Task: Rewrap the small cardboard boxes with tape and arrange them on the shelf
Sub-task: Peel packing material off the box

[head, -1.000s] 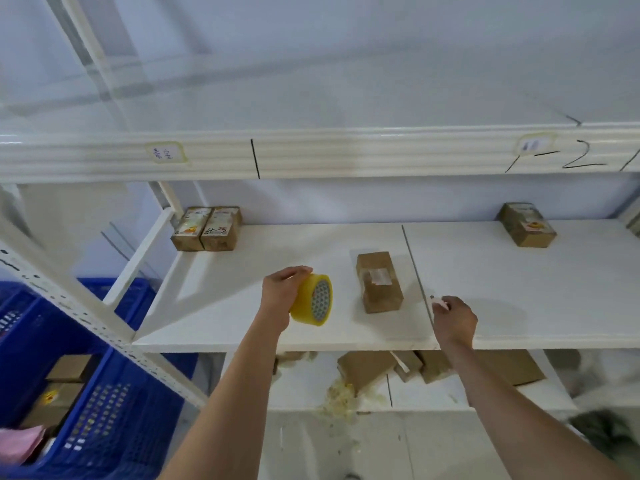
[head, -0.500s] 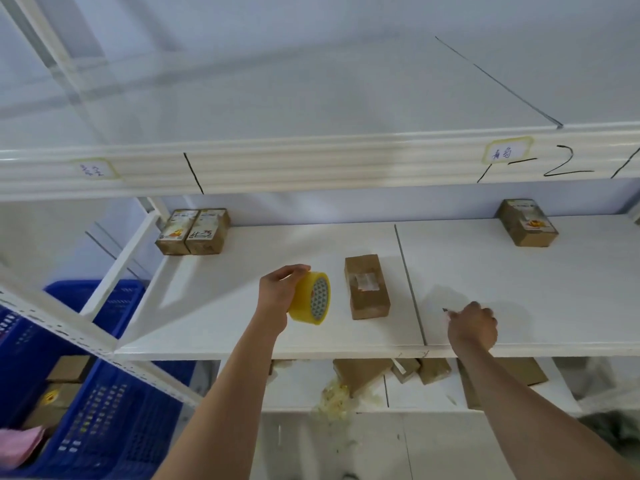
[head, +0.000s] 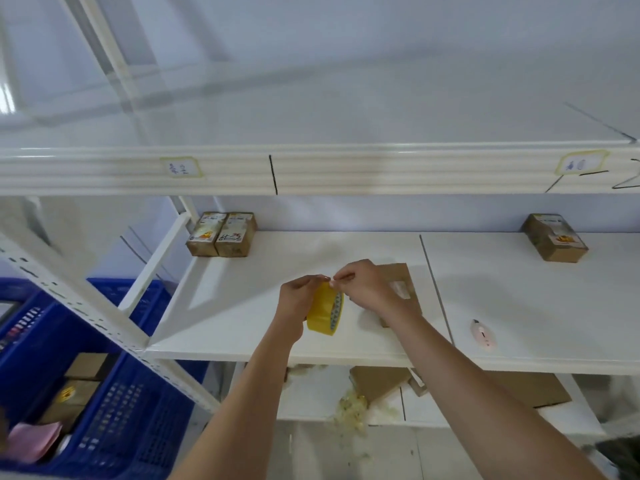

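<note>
White shelf point(head: 242, 327), plain box point(head: 401, 277) behind. Left hand point(head: 298, 299) gripping tape roll point(head: 325, 311), right hand point(head: 363, 289) pinching its top edge, probably hunting the loose end. Next: peeling a strip free.

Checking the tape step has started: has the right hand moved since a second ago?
Yes. The right hand went left across the shelf seam to the tape roll.
</note>
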Demonstrator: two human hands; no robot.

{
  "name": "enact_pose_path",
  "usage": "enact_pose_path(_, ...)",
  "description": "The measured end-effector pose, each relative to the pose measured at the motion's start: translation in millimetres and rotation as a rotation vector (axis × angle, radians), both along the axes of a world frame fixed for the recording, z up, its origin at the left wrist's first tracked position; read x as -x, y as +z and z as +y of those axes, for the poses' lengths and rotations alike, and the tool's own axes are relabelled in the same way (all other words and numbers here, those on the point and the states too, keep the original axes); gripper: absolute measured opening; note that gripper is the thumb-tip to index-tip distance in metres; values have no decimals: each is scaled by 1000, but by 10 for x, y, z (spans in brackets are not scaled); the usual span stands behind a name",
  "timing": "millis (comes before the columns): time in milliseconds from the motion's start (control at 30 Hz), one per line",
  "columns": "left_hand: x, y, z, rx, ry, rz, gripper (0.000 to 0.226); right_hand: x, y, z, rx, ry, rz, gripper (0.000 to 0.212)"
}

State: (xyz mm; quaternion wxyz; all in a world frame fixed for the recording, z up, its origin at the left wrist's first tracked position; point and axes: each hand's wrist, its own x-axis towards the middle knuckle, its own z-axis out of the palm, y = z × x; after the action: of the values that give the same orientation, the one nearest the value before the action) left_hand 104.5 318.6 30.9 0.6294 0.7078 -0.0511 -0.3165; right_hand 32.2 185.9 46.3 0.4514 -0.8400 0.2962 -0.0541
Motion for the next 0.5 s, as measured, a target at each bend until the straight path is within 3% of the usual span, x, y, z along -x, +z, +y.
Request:
enact_pose_path(100, -100, 25, 179, -13, -20, -28, 16, -104, 4, 181, 1, -30, -2, 10)
enact_pose_path(333, -401, 30, 692, -6, -129, -6, 8, -374, 33, 670, 36, -66, -42, 11)
enact_pose_path(500, -674, 46, 1150, 26, -277, 92, 31, -598, 77, 990, 61, -22, -2, 12)
